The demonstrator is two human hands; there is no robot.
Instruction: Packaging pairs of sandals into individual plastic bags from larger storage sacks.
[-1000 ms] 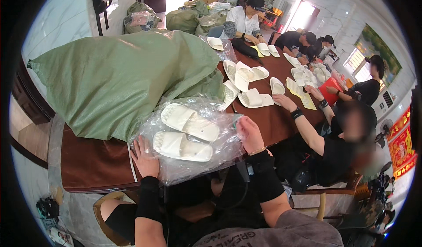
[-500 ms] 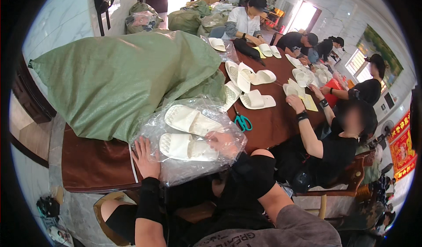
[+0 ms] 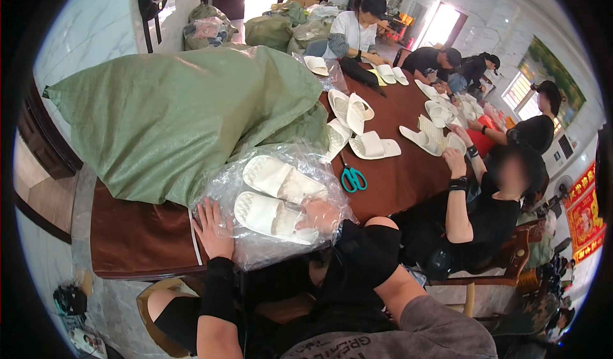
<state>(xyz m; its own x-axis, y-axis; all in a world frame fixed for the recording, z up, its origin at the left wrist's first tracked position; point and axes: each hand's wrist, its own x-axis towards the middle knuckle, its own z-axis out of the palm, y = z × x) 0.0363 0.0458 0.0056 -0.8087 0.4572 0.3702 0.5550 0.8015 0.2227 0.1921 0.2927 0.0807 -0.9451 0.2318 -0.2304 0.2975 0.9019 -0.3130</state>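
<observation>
A pair of white slippers, the farther one (image 3: 284, 178) and the nearer one (image 3: 258, 211), lies side by side in a clear plastic bag (image 3: 255, 250) at the table's near edge. My left hand (image 3: 215, 228) rests flat on the bag's left edge, fingers spread. Plastic covers my right hand (image 3: 322, 215), which is inside the bag at the heel end of the nearer slipper. Its fingers look curled on that slipper, though the film blurs them. Behind the bag rises a large green woven sack (image 3: 185, 116).
Teal-handled scissors (image 3: 353, 179) lie right of the bag. Several loose white slippers (image 3: 373, 146) are beyond them on the brown table (image 3: 140, 238). A co-worker in black (image 3: 495, 212) sits at the right, hands on slippers. Other people work farther along the table.
The nearer slipper has turned, its heel swinging toward me, and my right hand has shifted with it. My left hand stays put. The co-worker's side has different slippers, and the yellow sheet is no longer visible there.
</observation>
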